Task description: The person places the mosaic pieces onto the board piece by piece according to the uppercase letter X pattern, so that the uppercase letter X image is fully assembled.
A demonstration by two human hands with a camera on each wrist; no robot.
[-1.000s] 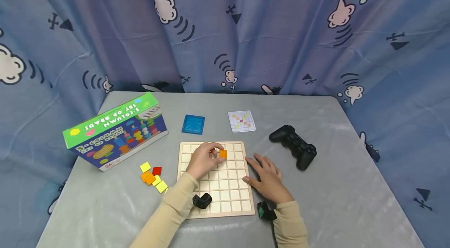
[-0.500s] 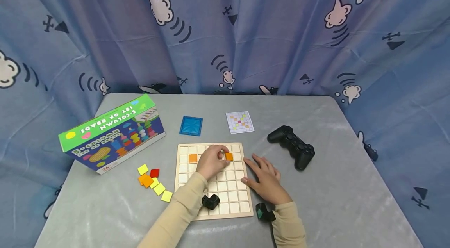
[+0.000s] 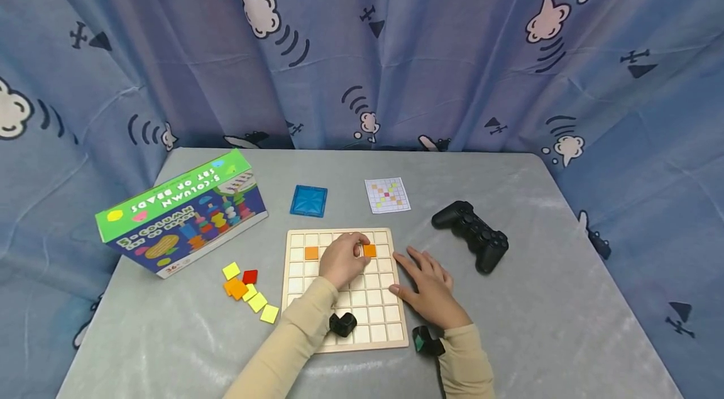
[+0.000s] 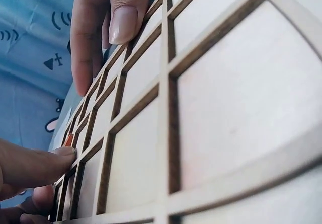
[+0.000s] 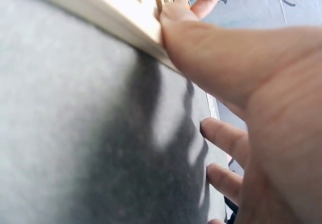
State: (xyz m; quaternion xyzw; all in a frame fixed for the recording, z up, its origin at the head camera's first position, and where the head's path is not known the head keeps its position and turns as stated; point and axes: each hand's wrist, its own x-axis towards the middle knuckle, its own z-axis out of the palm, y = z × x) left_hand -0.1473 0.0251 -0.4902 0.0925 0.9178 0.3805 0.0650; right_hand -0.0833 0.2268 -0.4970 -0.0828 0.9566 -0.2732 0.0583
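My left hand point(image 3: 343, 260) is over the upper part of a wooden grid board point(image 3: 376, 332), thumb and forefinger pinching an orange square tile point(image 3: 369, 251) at a cell in the second row. An orange sliver of that tile point(image 4: 69, 140) shows by the thumb in the left wrist view. Another orange tile point(image 3: 312, 253) lies in the same row, further left. At the board's right edge rests my right hand point(image 3: 431, 292), fingers spread and thumb touching the rim; the right wrist view shows this thumb point(image 5: 201, 53) against the board's side.
Left of the board lie loose yellow, orange and red tiles point(image 3: 257, 303). A colourful toy box point(image 3: 186, 223) stands behind them. Beyond the board are a blue square packet point(image 3: 308, 201) and a printed grid card point(image 3: 387, 195). A black game controller point(image 3: 471, 235) lies at right.
The left hand has carried the orange tile rightward and down to a cell, uncovering the other orange tile. In the last half second it has barely moved. The right hand stays at the edge.
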